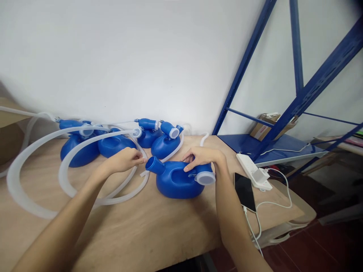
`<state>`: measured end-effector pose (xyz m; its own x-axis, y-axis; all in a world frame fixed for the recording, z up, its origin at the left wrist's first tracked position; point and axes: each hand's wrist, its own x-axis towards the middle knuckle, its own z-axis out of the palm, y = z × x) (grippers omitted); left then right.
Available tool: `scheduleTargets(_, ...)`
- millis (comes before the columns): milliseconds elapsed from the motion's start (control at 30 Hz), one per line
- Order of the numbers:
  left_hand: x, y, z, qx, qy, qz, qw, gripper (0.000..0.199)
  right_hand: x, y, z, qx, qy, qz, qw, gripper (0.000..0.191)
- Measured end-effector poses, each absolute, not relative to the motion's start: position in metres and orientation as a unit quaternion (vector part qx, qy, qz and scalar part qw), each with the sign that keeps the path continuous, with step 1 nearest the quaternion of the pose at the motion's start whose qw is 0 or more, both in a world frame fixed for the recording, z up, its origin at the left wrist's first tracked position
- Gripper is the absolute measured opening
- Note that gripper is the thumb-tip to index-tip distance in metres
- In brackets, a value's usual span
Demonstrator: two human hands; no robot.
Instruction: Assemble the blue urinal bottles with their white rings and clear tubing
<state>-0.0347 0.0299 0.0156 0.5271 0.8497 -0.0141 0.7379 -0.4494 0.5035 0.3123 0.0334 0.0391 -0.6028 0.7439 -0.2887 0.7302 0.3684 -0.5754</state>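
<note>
A blue plastic urinal bottle (pixel 178 185) rests on the wooden table in front of me, its open neck (pixel 154 164) tilted up to the left. My right hand (pixel 202 156) grips it from above at the handle, thumb on the near side. Below that hand, at the bottle's right end, is a blue piece with a translucent white cap (pixel 206 178). My left hand (pixel 126 159) is beside the open neck with its fingers pinched together at the rim. Whatever those fingers hold, if anything, is too small to make out.
Several similar blue bottles (pixel 166 145) with coiled translucent hoses (pixel 31 198) stand along the wall and to the left. To the right lie a phone (pixel 244 192), a white power strip (pixel 253 172) and cables. A blue metal shelf (pixel 241 145) stands beyond, holding a cardboard box (pixel 262 128).
</note>
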Motion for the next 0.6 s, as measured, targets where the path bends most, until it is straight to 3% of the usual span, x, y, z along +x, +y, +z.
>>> scheduleTargets(167, -0.043, 0.049, -0.003, 0.844, 0.466, 0.050, 0.260, 0.037, 0.343, 0.013, 0.052, -0.523, -0.818, 0.219, 0.099, 0.088)
scheduleTargets(267, -0.047, 0.054, -0.013, 0.821, 0.483, 0.027, 0.304, 0.033, 0.365, 0.008, 0.053, -0.640, -0.746, 0.166, 0.083, 0.102)
scheduleTargets(333, -0.049, 0.058, -0.021, 0.803, 0.496, 0.027, 0.329, 0.038, 0.374, 0.009, 0.050, -0.671, -0.710, 0.202, 0.071, 0.106)
scheduleTargets(600, -0.056, 0.064, -0.023, 0.807, 0.519, 0.063, 0.275, 0.062, 0.365, 0.019, 0.049, -0.607, -0.696, 0.368, 0.108, 0.067)
